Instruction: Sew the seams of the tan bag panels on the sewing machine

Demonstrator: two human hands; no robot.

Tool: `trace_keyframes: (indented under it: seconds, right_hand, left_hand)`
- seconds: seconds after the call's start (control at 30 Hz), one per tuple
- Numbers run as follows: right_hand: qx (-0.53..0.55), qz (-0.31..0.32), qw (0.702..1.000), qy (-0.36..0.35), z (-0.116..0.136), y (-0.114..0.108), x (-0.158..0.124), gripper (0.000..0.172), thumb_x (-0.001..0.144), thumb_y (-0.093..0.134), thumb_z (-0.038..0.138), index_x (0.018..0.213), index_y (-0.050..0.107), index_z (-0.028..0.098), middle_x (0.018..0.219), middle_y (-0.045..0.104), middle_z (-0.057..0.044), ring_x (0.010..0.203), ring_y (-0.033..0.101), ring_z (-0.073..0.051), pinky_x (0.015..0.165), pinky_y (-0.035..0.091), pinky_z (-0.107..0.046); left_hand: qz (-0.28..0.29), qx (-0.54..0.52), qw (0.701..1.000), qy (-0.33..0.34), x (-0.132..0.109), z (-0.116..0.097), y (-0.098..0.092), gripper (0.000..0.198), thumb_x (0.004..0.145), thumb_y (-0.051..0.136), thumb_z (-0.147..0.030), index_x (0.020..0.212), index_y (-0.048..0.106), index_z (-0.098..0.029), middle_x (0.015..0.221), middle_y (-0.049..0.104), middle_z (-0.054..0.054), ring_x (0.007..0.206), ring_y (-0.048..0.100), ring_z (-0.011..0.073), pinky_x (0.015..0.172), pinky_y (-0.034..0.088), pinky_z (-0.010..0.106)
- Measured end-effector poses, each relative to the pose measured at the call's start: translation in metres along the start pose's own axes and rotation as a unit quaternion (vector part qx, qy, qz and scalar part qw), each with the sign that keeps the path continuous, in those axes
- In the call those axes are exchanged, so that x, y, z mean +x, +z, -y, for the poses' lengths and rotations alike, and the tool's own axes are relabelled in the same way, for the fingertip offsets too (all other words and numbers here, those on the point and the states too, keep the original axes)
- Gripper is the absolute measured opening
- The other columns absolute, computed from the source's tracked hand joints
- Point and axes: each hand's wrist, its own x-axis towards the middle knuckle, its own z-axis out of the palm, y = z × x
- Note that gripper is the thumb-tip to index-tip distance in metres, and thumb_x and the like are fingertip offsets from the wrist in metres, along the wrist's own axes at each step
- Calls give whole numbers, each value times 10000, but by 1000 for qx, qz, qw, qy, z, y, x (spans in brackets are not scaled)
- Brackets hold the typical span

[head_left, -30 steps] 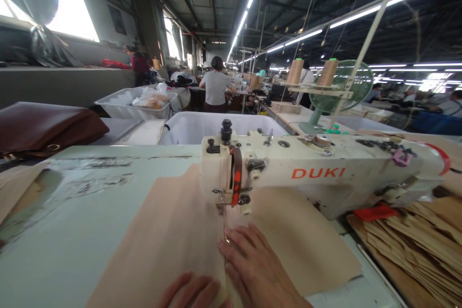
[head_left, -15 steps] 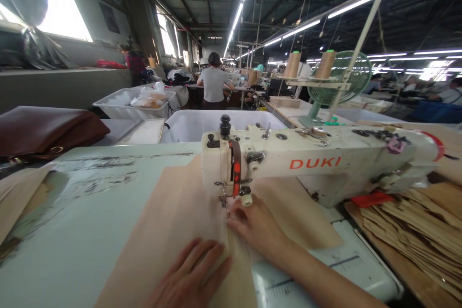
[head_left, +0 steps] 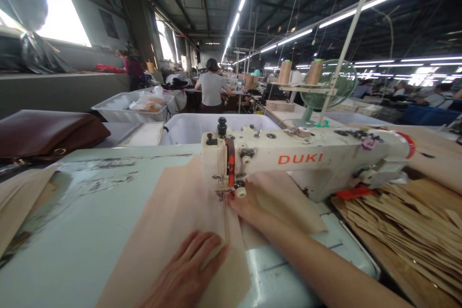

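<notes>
A large beige panel of sheet material [head_left: 169, 211] lies under the presser foot [head_left: 221, 196] of a white sewing machine [head_left: 263, 156]. A narrow folded strip or seam line [head_left: 226, 224] runs along it toward me from the needle. My left hand [head_left: 191, 269] rests flat on the panel in front of the foot, fingers stretched out and slightly apart. Right beside the foot, my right hand [head_left: 249, 207] has its fingers drawn together at the seam. The machine's knob hides part of those fingers, and what they pinch is not clear.
Stacked beige pieces [head_left: 400, 221] lie on a wooden board at the right, by a red object [head_left: 353, 192]. A brown leather bag [head_left: 50, 132] sits at the left. Behind the machine are a white bin [head_left: 180, 127], thread cones [head_left: 313, 72] and a fan [head_left: 342, 82]. A person [head_left: 212, 86] sits farther back.
My right hand has shifted slightly forward, deeper behind the machine's knob. The left hand stays flat on the panel, nearly in place. The view has turned a little to the right.
</notes>
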Motion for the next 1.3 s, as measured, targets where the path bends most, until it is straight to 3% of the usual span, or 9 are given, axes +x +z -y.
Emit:
trace_keyframes:
  seconds: [0.17,0.33,0.53,0.67,0.83,1.03,1.17,1.3]
  right_hand:
    - [37,20,997,-63,-12,-15,-27,179,953,556,224,1031,717,220,1126,687,-65,1106,580,-230,1012,400,-378]
    - [76,-17,979,-186,-22,-9,-45,262,919,563,118,1090,697,263,1074,712,-7,1077,567,-198,1121,242,-423]
    - [41,-30,980,-191,-28,-2,-38,416,917,535,116,1284,621,294,1066,701,-38,1073,535,-225,1099,250,-446]
    - [63,-21,982,-178,-27,-8,-42,475,893,550,85,1287,623,339,977,701,-19,1053,530,-220,1071,274,-423]
    - [102,-24,981,-165,-25,-8,-44,506,831,589,44,1214,667,365,1019,706,3,1061,532,-208,1056,283,-401]
    - [126,-40,979,-158,-25,-7,-44,523,809,579,20,1172,687,381,1004,704,20,1046,529,-204,1037,294,-391]
    - [140,-29,976,-163,-24,-10,-45,515,820,598,28,1174,682,393,1010,707,27,1030,534,-197,1025,294,-390]
    - [137,-28,977,-162,-24,-8,-44,521,817,607,27,1193,677,382,1022,709,14,1031,545,-194,1032,288,-393]
  left_hand:
    - [0,8,1000,14,1,4,0,866,854,626,-652,1547,189,-374,1317,590,48,1205,540,285,1123,384,437]
    - [3,1,1000,11,12,6,-8,864,827,674,-623,1528,247,-353,1284,607,43,1174,557,270,1107,399,398]
    - [38,-2,999,-32,29,11,-15,812,742,784,-502,1444,419,-318,1235,629,46,1145,575,274,1093,403,418]
    - [90,-28,993,-68,37,23,-15,805,662,826,-591,1349,538,-287,1265,625,56,1152,575,300,1027,465,434]
    - [130,-54,987,-81,41,46,-6,909,715,735,-702,1466,426,-295,1411,529,82,1293,475,346,1055,446,485]
    - [120,-59,987,-84,42,55,1,868,751,720,-676,1481,407,-325,1421,512,79,1309,464,344,1134,343,550]
    - [100,-39,992,-66,41,48,0,715,832,692,-564,1454,437,-319,1404,527,65,1291,480,309,1078,441,461]
    - [88,-23,994,-62,41,46,-3,673,818,710,-524,1409,490,-287,1340,572,71,1219,534,302,1006,506,421]
